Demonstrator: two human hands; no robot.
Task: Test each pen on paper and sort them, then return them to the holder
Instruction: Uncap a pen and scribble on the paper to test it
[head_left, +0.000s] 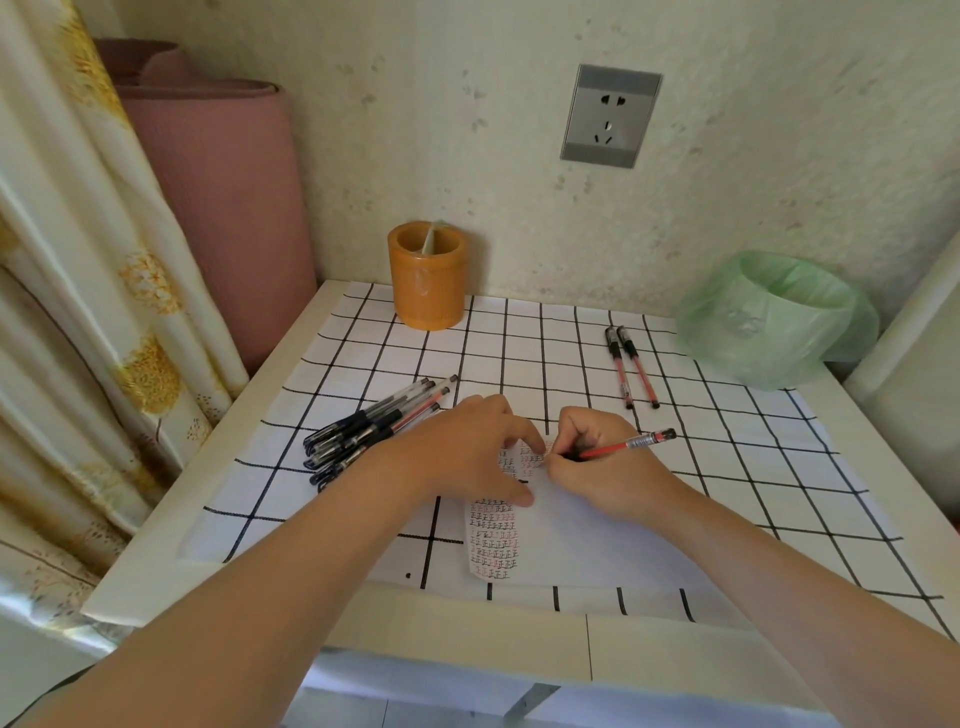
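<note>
With the right hand fingers pinching a red pen and the left hand fingers spread flat on the paper, a slipping sheet could smear the test mark.

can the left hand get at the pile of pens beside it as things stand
Probably yes. The left hand lies flat on the paper, holding nothing, and the pile of pens sits right beside its wrist with nothing between them. It would have to let go of the paper first.

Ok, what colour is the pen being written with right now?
Red barrel, clear cap end: the slim plastic pen in the right hand, head view.
</note>
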